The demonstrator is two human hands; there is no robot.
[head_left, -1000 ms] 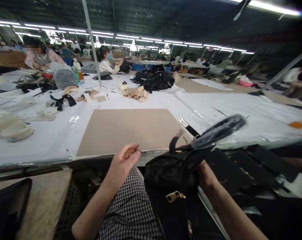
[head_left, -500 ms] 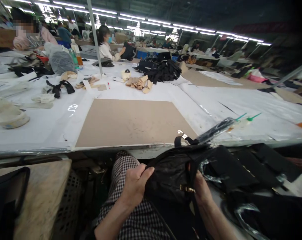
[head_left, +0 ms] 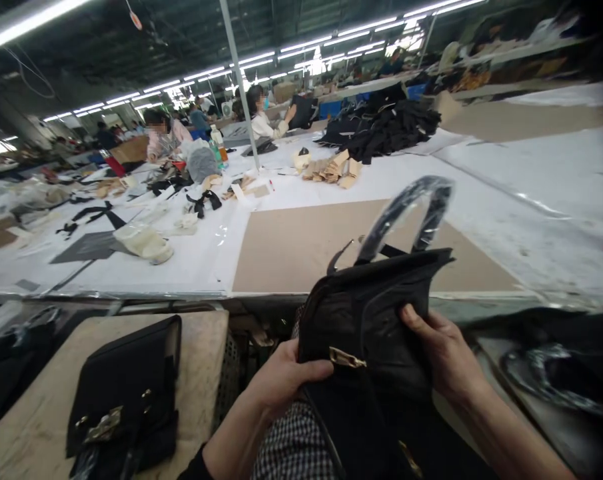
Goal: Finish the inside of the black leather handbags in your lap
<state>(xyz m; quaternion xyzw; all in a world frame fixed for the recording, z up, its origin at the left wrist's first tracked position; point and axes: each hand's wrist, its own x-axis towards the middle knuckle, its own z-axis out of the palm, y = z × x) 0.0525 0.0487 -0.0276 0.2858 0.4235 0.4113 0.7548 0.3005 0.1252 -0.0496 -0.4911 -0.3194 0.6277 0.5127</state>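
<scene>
A black handbag (head_left: 381, 313) rests over my lap, tilted, with gold metal fittings on its front and an arched handle (head_left: 396, 213) wrapped in clear plastic. My left hand (head_left: 294, 373) grips its left side, thumb lying beside the upper gold fitting (head_left: 347, 358). On the right side my right hand (head_left: 444, 347) clasps the bag, thumb on the front and fingers hidden behind. The bag's lower part runs out of view at the bottom.
A brown board (head_left: 291, 247) lies on the white table (head_left: 206, 267) ahead. To the left, another black bag (head_left: 126, 393) sits on a worn board (head_left: 201, 333). More black bags (head_left: 571, 360) are at the right. A pole (head_left: 238, 87) rises beyond, with people working farther back.
My view has swung left, bringing the second bag into sight. The handbag has been lifted and turned, its handle now upright, and my right hand has shifted to its right edge.
</scene>
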